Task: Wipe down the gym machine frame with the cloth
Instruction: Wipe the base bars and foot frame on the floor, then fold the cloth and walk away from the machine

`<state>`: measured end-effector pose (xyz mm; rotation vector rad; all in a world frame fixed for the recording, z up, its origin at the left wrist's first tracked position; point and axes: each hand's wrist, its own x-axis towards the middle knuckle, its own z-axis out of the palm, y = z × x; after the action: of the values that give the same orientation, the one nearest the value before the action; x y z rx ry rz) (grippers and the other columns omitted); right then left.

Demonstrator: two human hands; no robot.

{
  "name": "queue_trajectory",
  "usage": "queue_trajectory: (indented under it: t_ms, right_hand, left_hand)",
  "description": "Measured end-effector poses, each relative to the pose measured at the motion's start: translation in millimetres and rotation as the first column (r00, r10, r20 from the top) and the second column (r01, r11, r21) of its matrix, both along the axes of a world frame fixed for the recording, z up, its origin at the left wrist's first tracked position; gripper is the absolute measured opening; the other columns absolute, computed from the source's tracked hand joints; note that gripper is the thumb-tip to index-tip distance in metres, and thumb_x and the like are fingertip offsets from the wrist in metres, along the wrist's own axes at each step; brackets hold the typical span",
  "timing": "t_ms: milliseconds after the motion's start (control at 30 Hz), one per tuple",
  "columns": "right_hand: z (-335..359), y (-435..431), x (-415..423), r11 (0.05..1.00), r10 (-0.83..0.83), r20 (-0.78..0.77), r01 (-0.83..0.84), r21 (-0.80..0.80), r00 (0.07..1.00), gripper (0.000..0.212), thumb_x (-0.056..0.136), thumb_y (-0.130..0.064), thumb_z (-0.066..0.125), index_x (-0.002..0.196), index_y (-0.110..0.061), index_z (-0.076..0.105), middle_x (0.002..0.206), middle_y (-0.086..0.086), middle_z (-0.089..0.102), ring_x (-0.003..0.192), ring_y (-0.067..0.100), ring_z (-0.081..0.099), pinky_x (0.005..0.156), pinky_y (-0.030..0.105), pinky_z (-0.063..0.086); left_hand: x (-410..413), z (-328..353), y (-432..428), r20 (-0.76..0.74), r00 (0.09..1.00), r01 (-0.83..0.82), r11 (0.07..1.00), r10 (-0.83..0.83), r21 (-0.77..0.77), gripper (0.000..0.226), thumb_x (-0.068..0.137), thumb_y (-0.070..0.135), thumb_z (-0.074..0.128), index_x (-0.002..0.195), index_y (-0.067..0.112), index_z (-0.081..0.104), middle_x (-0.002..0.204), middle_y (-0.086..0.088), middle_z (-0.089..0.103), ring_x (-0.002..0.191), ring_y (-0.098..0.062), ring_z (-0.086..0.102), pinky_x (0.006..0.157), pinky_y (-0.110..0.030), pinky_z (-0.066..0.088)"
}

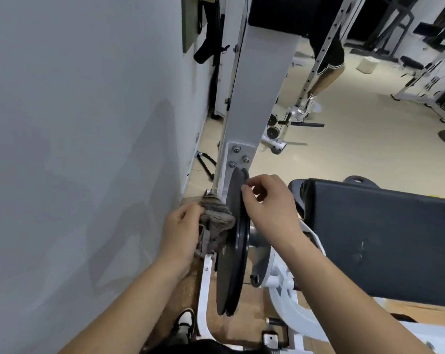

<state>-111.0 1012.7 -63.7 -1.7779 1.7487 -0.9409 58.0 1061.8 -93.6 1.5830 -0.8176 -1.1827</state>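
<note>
Scrunching the cloth in the left hand's curled fingers, pressing the weight plate at their tips. Meanwhile the right hand is pinching its rim, probably steadying it.

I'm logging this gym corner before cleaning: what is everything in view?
cloth: one, grey-brown, bunched against the plates' left face
plates: two, black, upright on the machine, centre
frame: one, white, upright beam behind the plates, tubes below
pad: one, black, right of the plates
wall: one, grey, left
bin: one, white, far floor, top right
shoe: one, black and white, bottom, beside the frame's base
left hand: one, grips the cloth
right hand: one, pinches the plates' top rim
</note>
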Motion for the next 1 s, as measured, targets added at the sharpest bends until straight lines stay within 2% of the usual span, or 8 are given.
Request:
queue_trajectory:
  t_ms: [133, 267, 400, 533, 667, 867, 933, 1000]
  right_hand:
    - [1, 45, -21, 0.997, 0.049, 0.120, -0.056, 0.055, 0.992, 0.007, 0.099, -0.033, 0.063, 0.104, -0.031, 0.066, 0.090, -0.010, 0.063, 0.083, 0.001, 0.058, 0.069, 0.013, 0.042]
    - [-2, 88, -38, 0.969, 0.062, 0.394, -0.149, 0.196, 0.917, 0.019, 0.100, -0.040, 0.065, 0.093, -0.024, 0.072, 0.080, 0.000, 0.070, 0.073, 0.011, 0.065, 0.071, 0.031, 0.057]
    - [-7, 138, -47, 0.830, -0.012, 0.699, -0.383, 0.406, 0.715, 0.036, 0.103, -0.045, 0.059, 0.106, -0.014, 0.077, 0.101, 0.016, 0.076, 0.095, 0.030, 0.075, 0.079, 0.042, 0.063]
    - [-24, 181, -60, 0.834, -0.069, 0.666, -0.323, 0.447, 0.743, 0.036, 0.106, -0.037, 0.057, 0.105, -0.004, 0.073, 0.101, 0.017, 0.076, 0.101, 0.037, 0.072, 0.088, 0.049, 0.062]
    - [-44, 221, -67, 0.847, -0.117, 0.594, -0.232, 0.478, 0.796, 0.045, 0.104, -0.045, 0.057, 0.103, -0.001, 0.069, 0.099, 0.019, 0.074, 0.098, 0.036, 0.073, 0.088, 0.053, 0.061]
    - [-64, 303, -68, 0.858, -0.295, 0.566, -0.047, 0.511, 0.769, 0.041, 0.092, -0.047, 0.075, 0.088, -0.008, 0.061, 0.085, 0.015, 0.066, 0.080, 0.031, 0.067, 0.081, 0.064, 0.057]
    - [-73, 328, -75, 0.848, -0.348, 0.557, 0.000, 0.531, 0.754, 0.049, 0.092, -0.051, 0.074, 0.090, -0.004, 0.057, 0.083, 0.014, 0.064, 0.079, 0.029, 0.066, 0.078, 0.058, 0.059]
    - [-78, 353, -90, 0.852, -0.382, 0.518, 0.074, 0.519, 0.766, 0.044, 0.096, -0.052, 0.068, 0.085, -0.012, 0.055, 0.077, 0.004, 0.057, 0.073, 0.014, 0.059, 0.069, 0.035, 0.056]
  left_hand:
    - [-35, 7, 35, 0.030, 0.999, 0.045, 0.997, -0.043, -0.057, 0.027, 0.099, 0.028, 0.054, 0.096, 0.034, 0.079, 0.093, -0.020, 0.073, 0.090, -0.039, 0.070, 0.084, -0.051, 0.058]
    - [-56, 23, 85, 0.057, 0.998, -0.002, 0.983, 0.012, -0.182, 0.029, 0.105, 0.019, 0.056, 0.109, 0.042, 0.073, 0.100, 0.006, 0.076, 0.090, 0.001, 0.069, 0.075, -0.012, 0.051]
    - [-72, 20, 145, 0.143, 0.987, 0.094, 0.983, -0.072, -0.155, 0.043, 0.100, 0.020, 0.067, 0.136, 0.041, 0.062, 0.127, 0.025, 0.065, 0.116, 0.012, 0.060, 0.094, -0.011, 0.050]
    - [-77, 5, 186, 0.007, 0.993, 0.118, 0.986, -0.118, -0.115, 0.034, 0.106, 0.014, 0.055, 0.129, 0.034, 0.069, 0.123, 0.019, 0.071, 0.115, 0.004, 0.064, 0.094, -0.014, 0.052]
    - [-79, -15, 222, -0.024, 0.984, 0.174, 0.984, -0.175, -0.027, 0.036, 0.096, 0.008, 0.071, 0.120, 0.035, 0.068, 0.109, 0.012, 0.074, 0.101, -0.002, 0.070, 0.077, -0.016, 0.056]
    - [-64, -51, 274, 0.158, 0.929, 0.328, 0.942, -0.336, 0.071, 0.026, 0.087, 0.022, 0.082, 0.105, 0.037, 0.071, 0.090, 0.003, 0.072, 0.086, -0.011, 0.070, 0.075, -0.024, 0.058]
    - [-70, -60, 290, 0.164, 0.905, 0.382, 0.920, -0.392, 0.091, 0.014, 0.089, 0.026, 0.080, 0.098, 0.036, 0.072, 0.088, 0.004, 0.072, 0.083, -0.011, 0.068, 0.074, -0.026, 0.057]
    - [-83, -65, 302, 0.187, 0.864, 0.454, 0.884, -0.467, 0.109, 0.007, 0.092, 0.029, 0.076, 0.091, 0.033, 0.071, 0.090, 0.008, 0.072, 0.084, -0.008, 0.068, 0.075, -0.027, 0.056]
